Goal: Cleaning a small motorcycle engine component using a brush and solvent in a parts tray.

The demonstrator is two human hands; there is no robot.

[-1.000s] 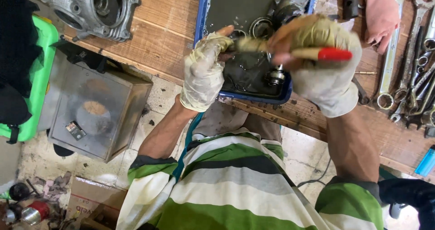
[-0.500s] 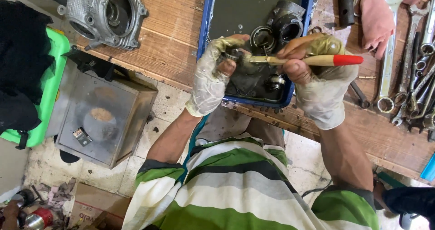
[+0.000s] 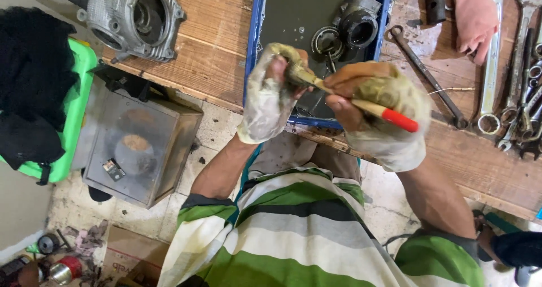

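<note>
My left hand (image 3: 270,98), in a grimy torn white glove, is closed around a small dark part that its fingers mostly hide. My right hand (image 3: 379,109), gloved the same way, grips a paintbrush (image 3: 361,104) with a wooden handle and red end, its bristles pressed against the part in my left hand. Both hands hover over the near edge of a blue tray (image 3: 254,35) filled with dark liquid. A round bearing (image 3: 326,40) and a dark metal housing (image 3: 359,22) lie in the tray.
A silver engine cylinder (image 3: 135,16) sits on the wooden bench (image 3: 209,55) at left. Wrenches (image 3: 511,72) and a pink rag (image 3: 475,13) lie at right. Below the bench stand a metal box (image 3: 132,146) and a green crate (image 3: 76,103).
Both hands have stayed together over the tray's near edge, shifting slightly toward me in view, with the brush still working on the part. The view has tilted so more of the tray shows.
</note>
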